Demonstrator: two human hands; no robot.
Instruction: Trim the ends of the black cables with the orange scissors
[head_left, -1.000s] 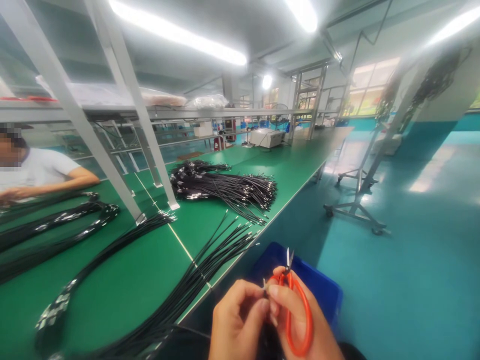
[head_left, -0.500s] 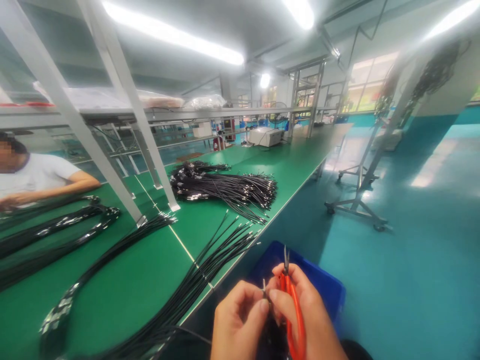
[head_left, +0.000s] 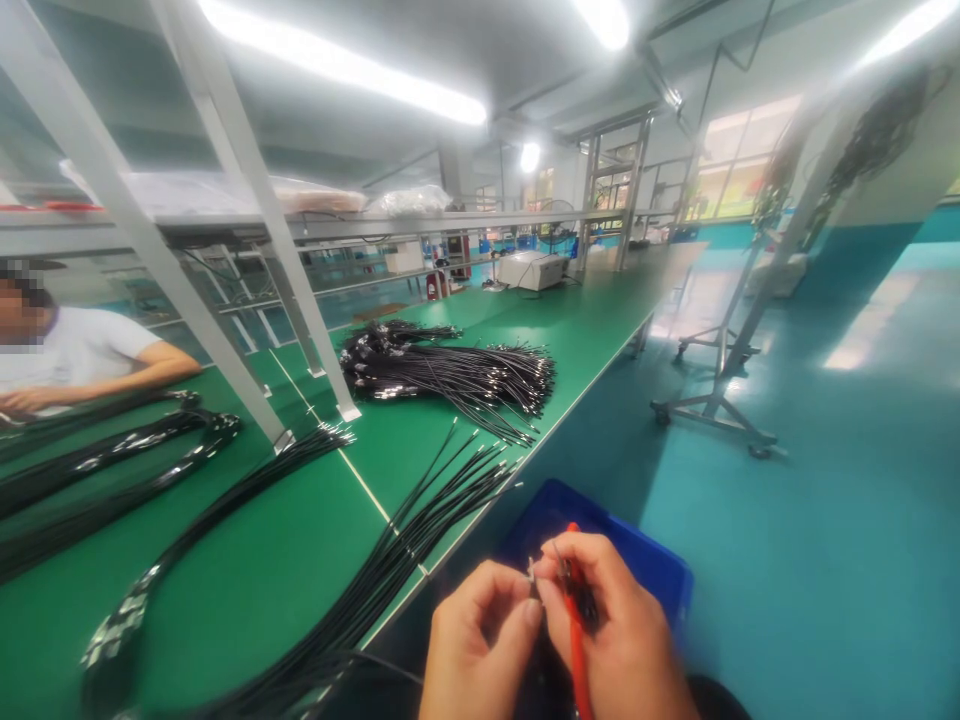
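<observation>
My left hand [head_left: 480, 635] is closed in a pinch on the end of a thin black cable [head_left: 533, 580], whose pale tip stands up between the fingers. Close beside it, my right hand [head_left: 626, 625] is wrapped round red-handled scissors [head_left: 577, 645]. The scissors' blades point toward the cable tip; whether they touch it I cannot tell, as fingers hide part of them. Below the hands the cable is mostly hidden. To the left, a bundle of black cables [head_left: 375, 580] lies along the edge of the green table [head_left: 247, 560], its ends fanned out.
A blue bin [head_left: 667, 570] stands beneath and behind my hands. A larger pile of black cables [head_left: 457, 375] lies farther along the table. Metal posts [head_left: 255, 200] rise at left, where a person [head_left: 97, 350] sits by more bundles. A wheeled stand [head_left: 720, 400] is on the right.
The scissors have turned in my right hand: their blades pointed upward before and now tilt left toward the cable tip. My left hand has stayed nearly in place.
</observation>
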